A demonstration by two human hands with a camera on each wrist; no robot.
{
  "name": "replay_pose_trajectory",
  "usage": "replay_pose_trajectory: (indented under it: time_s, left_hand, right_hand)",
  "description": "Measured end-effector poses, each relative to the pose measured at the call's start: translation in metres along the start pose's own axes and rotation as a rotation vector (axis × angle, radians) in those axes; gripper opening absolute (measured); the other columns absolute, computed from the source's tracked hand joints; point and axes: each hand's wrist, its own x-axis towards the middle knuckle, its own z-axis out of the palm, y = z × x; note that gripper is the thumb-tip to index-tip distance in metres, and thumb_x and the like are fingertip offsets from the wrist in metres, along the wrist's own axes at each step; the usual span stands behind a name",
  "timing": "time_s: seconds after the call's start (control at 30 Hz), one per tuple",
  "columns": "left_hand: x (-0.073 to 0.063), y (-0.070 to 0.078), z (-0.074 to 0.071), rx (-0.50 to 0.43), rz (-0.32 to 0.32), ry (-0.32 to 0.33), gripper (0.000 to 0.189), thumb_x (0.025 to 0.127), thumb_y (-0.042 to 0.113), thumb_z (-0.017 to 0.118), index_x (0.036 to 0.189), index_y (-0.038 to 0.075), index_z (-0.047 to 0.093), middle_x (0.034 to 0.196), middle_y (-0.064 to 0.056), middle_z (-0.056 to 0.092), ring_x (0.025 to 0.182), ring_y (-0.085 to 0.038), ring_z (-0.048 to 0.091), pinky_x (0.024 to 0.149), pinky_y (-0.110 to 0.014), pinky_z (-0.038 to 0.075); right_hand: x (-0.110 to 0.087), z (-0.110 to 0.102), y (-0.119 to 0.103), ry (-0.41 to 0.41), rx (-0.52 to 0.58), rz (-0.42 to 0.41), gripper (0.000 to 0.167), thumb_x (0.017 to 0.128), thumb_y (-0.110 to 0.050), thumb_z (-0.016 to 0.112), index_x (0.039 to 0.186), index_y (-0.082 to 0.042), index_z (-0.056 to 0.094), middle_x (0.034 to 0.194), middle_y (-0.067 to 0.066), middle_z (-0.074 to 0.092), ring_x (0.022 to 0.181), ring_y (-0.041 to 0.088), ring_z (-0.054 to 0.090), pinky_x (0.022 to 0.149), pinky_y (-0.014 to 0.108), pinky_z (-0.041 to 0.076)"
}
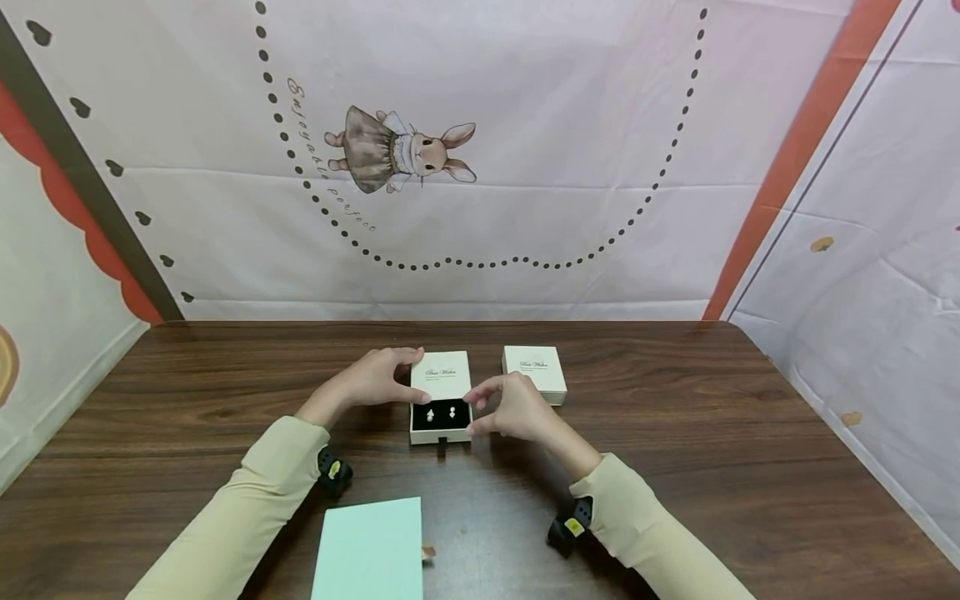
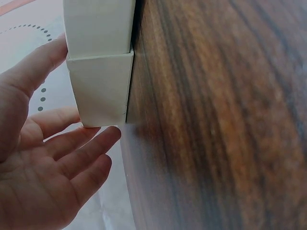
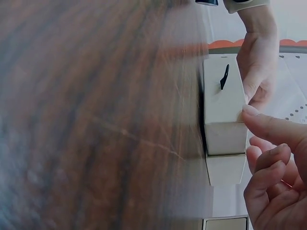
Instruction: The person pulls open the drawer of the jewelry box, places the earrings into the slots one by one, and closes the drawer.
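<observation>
A small white jewelry box (image 1: 440, 374) lies on the table with its drawer (image 1: 441, 436) pulled partway out toward me. On the drawer's black lining sit several small shiny pieces like earrings (image 1: 452, 412), and a black pull tab (image 1: 442, 448) hangs at its front. My left hand (image 1: 375, 379) holds the box's left side, thumb near the drawer and fingers at the far end (image 2: 62, 158). From the right, my right hand (image 1: 517, 406) touches the box. Its thumb (image 3: 271, 125) rests at the drawer's corner while its other fingers bend loosely beside the box.
A second white box (image 1: 536, 369) with the same lettering stands just right of the first. Nearer to me lies a mint-green flat box or folder (image 1: 371, 550) with a small brownish tab at its right edge. Printed cloth (image 1: 555, 150) hangs behind the brown wooden table (image 1: 712, 450).
</observation>
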Motion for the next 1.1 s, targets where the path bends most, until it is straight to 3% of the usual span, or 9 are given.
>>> replay_pose_trajectory:
  time_s: [0.43, 1.1]
  left_hand:
    - [0.0, -0.002, 0.001, 0.005, 0.006, -0.003, 0.085, 0.076, 0.042, 0.071, 0.138, -0.003, 0.034, 0.142, -0.017, 0.035, 0.122, -0.032, 0.043, 0.098, -0.045, 0.037]
    - [0.0, -0.002, 0.0, -0.004, 0.016, -0.002, 0.086, 0.075, 0.042, 0.071, 0.138, -0.003, 0.034, 0.142, -0.018, 0.034, 0.126, -0.032, 0.039, 0.1, -0.046, 0.034]
  right_hand:
    - [0.007, 0.001, 0.003, 0.012, 0.005, -0.003, 0.037, 0.062, -0.01, 0.083, 0.097, -0.009, 0.071, 0.078, -0.001, 0.06, 0.044, 0.008, 0.04, 0.044, 0.024, 0.04]
    - [0.014, -0.001, 0.005, -0.002, 0.082, 0.085, 0.033, 0.065, -0.009, 0.081, 0.097, -0.01, 0.071, 0.082, 0.0, 0.058, 0.04, 0.008, 0.04, 0.041, 0.022, 0.039]
